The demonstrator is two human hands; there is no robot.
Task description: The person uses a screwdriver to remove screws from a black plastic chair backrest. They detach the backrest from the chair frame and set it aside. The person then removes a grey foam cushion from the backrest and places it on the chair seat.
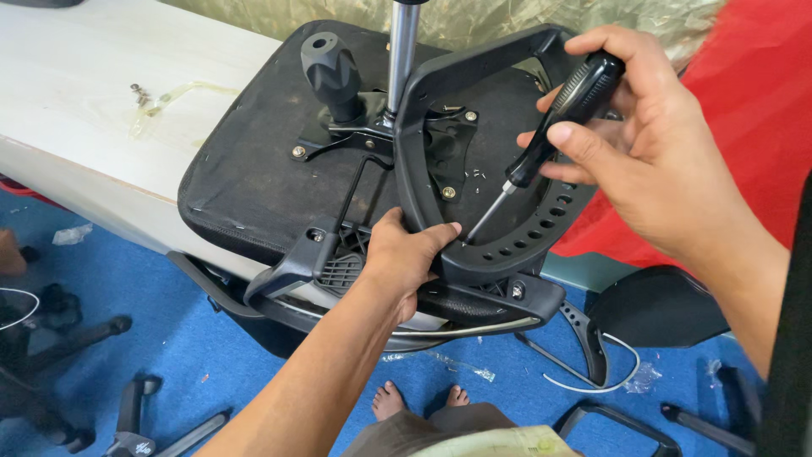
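Two hands work on an upturned office chair seat [254,182] lying on a pale tabletop [76,93].

The left hand [402,258] has its grip closed around the lower edge of a black plastic armrest frame [499,245] standing on the seat's underside. The right hand [651,161], above and right of the seat, pinches a black-handled screwdriver [550,118], its tip resting inside the frame. A metal gas cylinder [403,51] rises from the seat's middle. Loose screws [139,93] lie left of the seat.
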